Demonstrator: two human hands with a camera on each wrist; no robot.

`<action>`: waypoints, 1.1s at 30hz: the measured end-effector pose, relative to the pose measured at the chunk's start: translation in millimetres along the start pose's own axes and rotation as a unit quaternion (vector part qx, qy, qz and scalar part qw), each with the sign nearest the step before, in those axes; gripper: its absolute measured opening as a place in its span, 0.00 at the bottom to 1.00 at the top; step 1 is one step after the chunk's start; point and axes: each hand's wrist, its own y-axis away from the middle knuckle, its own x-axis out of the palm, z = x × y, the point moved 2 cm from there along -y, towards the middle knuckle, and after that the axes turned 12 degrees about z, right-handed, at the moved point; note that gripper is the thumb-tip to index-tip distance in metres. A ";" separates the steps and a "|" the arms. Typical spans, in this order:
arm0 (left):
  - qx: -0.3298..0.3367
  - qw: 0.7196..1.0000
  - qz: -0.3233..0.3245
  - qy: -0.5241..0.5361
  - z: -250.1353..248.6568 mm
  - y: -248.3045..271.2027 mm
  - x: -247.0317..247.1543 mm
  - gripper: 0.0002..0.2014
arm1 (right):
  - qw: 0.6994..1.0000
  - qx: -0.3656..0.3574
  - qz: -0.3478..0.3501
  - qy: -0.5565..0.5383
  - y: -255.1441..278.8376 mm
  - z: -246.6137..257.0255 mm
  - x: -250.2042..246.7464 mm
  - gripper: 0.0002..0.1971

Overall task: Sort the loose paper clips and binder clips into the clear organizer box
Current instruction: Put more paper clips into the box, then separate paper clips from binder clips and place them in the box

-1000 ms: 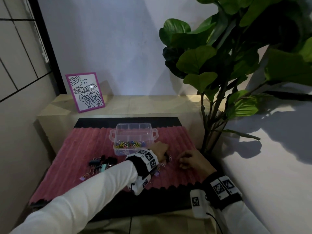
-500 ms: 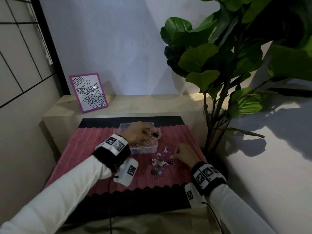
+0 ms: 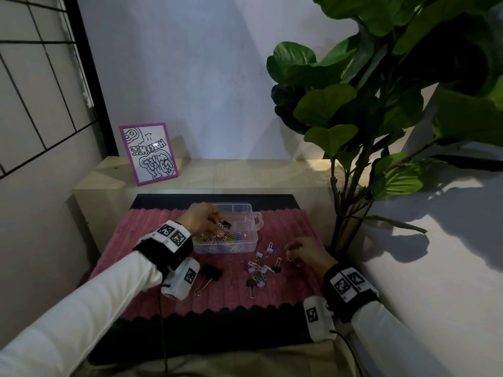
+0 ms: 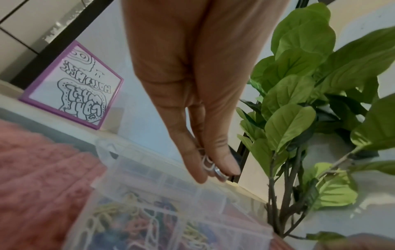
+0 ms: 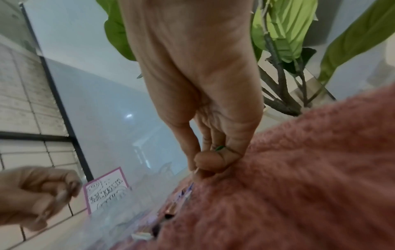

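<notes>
The clear organizer box (image 3: 251, 238) stands on the pink ribbed mat (image 3: 136, 240), with coloured paper clips in its near compartments. My left hand (image 3: 209, 221) hovers over the box and pinches a small black binder clip (image 3: 226, 225) by its wire handles (image 4: 210, 166). Loose purple and black binder clips and paper clips (image 3: 261, 268) lie in a pile on the mat right of the box. My right hand (image 3: 299, 253) rests on the mat beside that pile, its fingertips pinching a thin paper clip (image 5: 195, 171). A large black binder clip (image 3: 211, 273) lies near my left wrist.
A purple-framed drawing (image 3: 148, 153) leans on the wooden ledge (image 3: 245, 175) behind the mat. A big leafy plant (image 3: 381, 104) rises at the right, its stems close to my right hand. A white wall stands at the far right, a tiled wall at the left.
My left hand rose from the clip pile, carried the black binder clip up over the box and now holds it there. My right hand slid slightly toward the pile and pinched a clip.
</notes>
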 end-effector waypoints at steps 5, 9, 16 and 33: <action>-0.025 0.992 -0.008 -0.126 12.0 -6.3 -7.1 0.10 | 0.967 0.020 -0.028 -0.253 -1.2 1.8 -6.1 0.15; -0.031 0.987 0.010 -0.157 15.5 -8.8 -6.3 0.09 | 0.891 0.023 0.021 -0.452 -0.9 14.7 -5.6 0.15; -0.037 0.990 0.001 -0.136 15.2 -14.5 -1.3 0.09 | 0.920 -0.060 0.098 -0.375 -12.0 68.7 23.1 0.12; 0.003 0.997 -0.069 -0.034 17.7 -1.8 -4.0 0.02 | 0.989 -0.127 0.043 0.061 -16.8 106.6 33.9 0.14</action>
